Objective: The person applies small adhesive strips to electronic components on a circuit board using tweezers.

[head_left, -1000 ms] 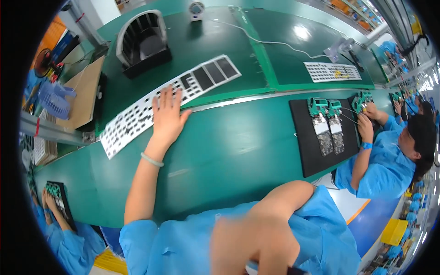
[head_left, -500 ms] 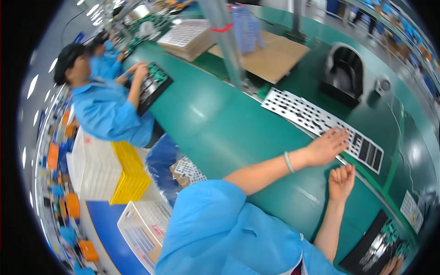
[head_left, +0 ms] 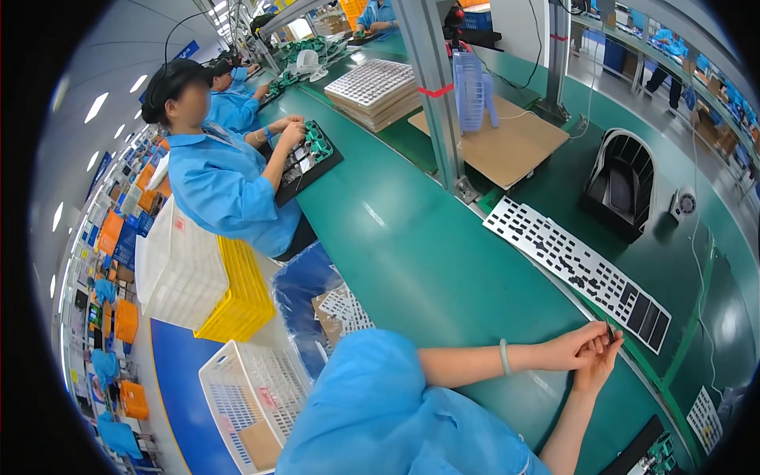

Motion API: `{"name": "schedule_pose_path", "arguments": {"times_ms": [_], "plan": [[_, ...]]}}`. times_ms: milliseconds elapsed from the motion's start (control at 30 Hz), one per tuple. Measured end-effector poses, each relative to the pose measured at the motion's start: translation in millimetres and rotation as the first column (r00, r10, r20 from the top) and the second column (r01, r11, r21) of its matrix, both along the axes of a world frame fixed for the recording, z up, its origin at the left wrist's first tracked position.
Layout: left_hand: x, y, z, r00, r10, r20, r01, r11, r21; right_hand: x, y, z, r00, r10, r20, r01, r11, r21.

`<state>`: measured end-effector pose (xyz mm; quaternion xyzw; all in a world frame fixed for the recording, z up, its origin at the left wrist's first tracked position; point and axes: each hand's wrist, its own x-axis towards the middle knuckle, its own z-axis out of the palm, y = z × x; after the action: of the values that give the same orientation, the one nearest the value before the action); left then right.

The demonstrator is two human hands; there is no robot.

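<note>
My left hand (head_left: 571,348), with a pale bracelet (head_left: 504,357) on the wrist, is closed in a pinch against my right hand (head_left: 598,370). A small, thin dark piece (head_left: 609,330) shows at the fingertips of both hands; its kind is too small to make out. The fingers of my right hand are curled around its lower end. Just beyond the hands lies a white sheet (head_left: 546,224) carrying rows of small black pads, with longer black strips (head_left: 643,311) at its near right end.
A black tray with green parts (head_left: 657,455) lies at lower right. A black bin (head_left: 621,190) and cardboard (head_left: 514,150) are beyond the metal post (head_left: 427,87). At left, a co-worker in blue (head_left: 229,186) handles another black tray (head_left: 317,166). A white crate (head_left: 237,396) stands below.
My left hand has left the white sheet and come back to meet my right hand, closing in a pinch. A thin dark piece now shows between them. The view has shifted.
</note>
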<state>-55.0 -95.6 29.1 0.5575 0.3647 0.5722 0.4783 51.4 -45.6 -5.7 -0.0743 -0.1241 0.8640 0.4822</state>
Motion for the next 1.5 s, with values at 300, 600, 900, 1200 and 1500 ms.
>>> {"name": "schedule_pose_path", "arguments": {"times_ms": [300, 600, 900, 1200, 1500], "plan": [[-7, -4, -3, 1.000, 0.026, -0.007, -0.027, 0.984, -0.176, -2, -11, -1, 0.971, 0.099, 0.216, -0.139, 0.975, 0.176], [-9, -1, -15, 0.995, 0.013, -0.094, -0.027, 0.989, -0.143, -1, -11, -1, 0.968, 0.099, 0.230, -0.142, 0.973, 0.182], [-2, 4, -21, 0.982, 0.160, -0.101, -0.176, 0.969, -0.175, -22, -23, 18, 0.957, -0.087, 0.276, 0.115, 0.989, -0.089], [-7, -3, -7, 0.988, 0.152, -0.017, -0.152, 0.979, -0.132, -19, -26, 9, 0.990, 0.033, 0.140, -0.009, 0.985, -0.171], [-10, -3, -2, 0.982, 0.191, -0.004, -0.188, 0.963, -0.192, -21, -23, 12, 0.978, 0.186, 0.091, -0.183, 0.982, -0.035]]}}
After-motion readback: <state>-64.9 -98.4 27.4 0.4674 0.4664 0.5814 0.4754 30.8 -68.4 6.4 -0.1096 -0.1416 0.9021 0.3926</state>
